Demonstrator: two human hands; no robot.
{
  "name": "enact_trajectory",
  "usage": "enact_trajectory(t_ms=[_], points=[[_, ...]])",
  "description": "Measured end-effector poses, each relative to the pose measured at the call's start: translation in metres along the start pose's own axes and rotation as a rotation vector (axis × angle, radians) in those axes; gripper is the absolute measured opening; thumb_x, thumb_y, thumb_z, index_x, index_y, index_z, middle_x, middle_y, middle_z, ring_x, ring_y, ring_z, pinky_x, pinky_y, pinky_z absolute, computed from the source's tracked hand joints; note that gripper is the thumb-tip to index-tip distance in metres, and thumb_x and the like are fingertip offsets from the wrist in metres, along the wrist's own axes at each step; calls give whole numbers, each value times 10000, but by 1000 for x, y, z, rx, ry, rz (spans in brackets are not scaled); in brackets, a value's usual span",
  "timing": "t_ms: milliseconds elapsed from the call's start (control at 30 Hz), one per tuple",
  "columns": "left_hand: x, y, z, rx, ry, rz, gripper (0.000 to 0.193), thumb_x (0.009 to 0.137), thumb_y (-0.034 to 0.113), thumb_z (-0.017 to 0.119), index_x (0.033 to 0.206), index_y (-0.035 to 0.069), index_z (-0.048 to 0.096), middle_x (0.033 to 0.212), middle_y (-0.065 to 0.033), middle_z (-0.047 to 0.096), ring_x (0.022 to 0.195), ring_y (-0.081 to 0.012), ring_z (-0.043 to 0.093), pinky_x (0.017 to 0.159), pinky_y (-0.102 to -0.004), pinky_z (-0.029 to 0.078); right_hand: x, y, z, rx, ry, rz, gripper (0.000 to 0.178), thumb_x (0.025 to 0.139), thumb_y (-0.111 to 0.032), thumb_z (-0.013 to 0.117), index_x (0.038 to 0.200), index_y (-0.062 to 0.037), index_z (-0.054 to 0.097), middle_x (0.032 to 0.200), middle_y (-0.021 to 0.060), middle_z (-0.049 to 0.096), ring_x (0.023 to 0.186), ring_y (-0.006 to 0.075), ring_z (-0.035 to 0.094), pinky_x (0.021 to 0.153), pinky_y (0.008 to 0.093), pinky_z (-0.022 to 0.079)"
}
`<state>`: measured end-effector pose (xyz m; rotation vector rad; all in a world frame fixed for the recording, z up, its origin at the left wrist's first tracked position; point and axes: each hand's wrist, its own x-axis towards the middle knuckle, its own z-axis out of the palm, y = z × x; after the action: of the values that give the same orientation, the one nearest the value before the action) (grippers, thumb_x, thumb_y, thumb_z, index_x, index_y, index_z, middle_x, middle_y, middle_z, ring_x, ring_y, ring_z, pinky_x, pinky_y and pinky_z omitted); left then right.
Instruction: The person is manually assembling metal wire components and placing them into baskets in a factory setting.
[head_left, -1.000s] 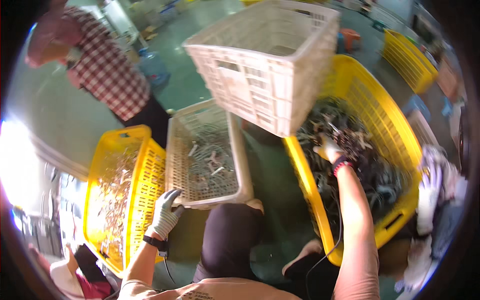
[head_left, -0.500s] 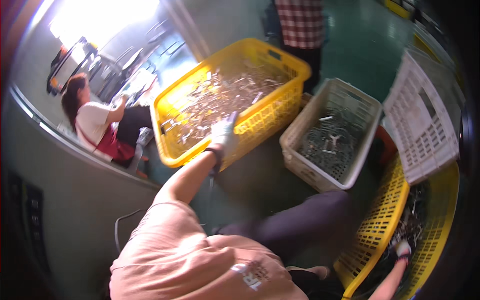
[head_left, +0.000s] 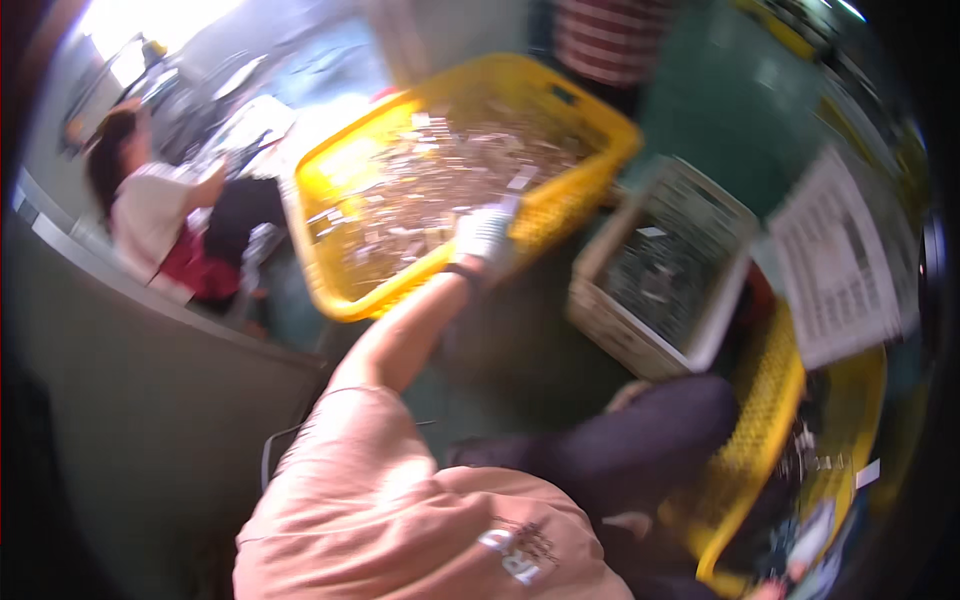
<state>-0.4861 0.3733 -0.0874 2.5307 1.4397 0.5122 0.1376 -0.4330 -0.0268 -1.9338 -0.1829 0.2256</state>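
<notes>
Green floor [head_left: 720, 120] and a grey wall panel [head_left: 180, 390] fill the backdrop on my remote feed, smeared by motion. Left fingers first: I see the gloved left hand [head_left: 482, 238] at the near rim of a yellow basket [head_left: 395, 294], fingers pointing into it, a pale flat bit [head_left: 522, 178] by the tips; I can't tell if they grip it or how wide they are spread. Small pieces [head_left: 400, 200], shiny and tan, lie thick inside that basket. Right hand [head_left: 812, 540] is low at the right edge, at a second yellow basket [head_left: 775, 390]; too blurred for me to read the fingers, probably gloved too. Dark wristband [head_left: 465, 275] on the left wrist, pink shirt [head_left: 420, 500] and dark-trousered knee [head_left: 680, 420] below. Between the baskets I get a white crate [head_left: 620, 330] with grey-green strands [head_left: 650, 270] in it; another white crate [head_left: 840, 265] stands tilted in view by the second basket. Further out, a seated person [head_left: 150, 210] at left, a checked shirt [head_left: 612, 40] up top
</notes>
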Motion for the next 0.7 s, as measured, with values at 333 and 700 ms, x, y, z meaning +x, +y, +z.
enact_trajectory(t_ms=[333,700], points=[[-11,160,-70,-374,61,700,686,765,16,776,1415,73,566,1413,-207,585,1283,-412,563,1091,-473,467,-152,-204,276,-395,-203,-353,296,1050,-280,575,927,-42,701,688,14,576,608,141,491,597,326,424],[-60,430,-125,287,390,1350,363,945,156,569,1299,133,643,1212,-126,684,1139,-310,646,1078,-474,456,-208,-283,289,-928,-26,-870,296,1003,-350,590,1016,-85,721,892,176,728,825,391,699,724,488,542]])
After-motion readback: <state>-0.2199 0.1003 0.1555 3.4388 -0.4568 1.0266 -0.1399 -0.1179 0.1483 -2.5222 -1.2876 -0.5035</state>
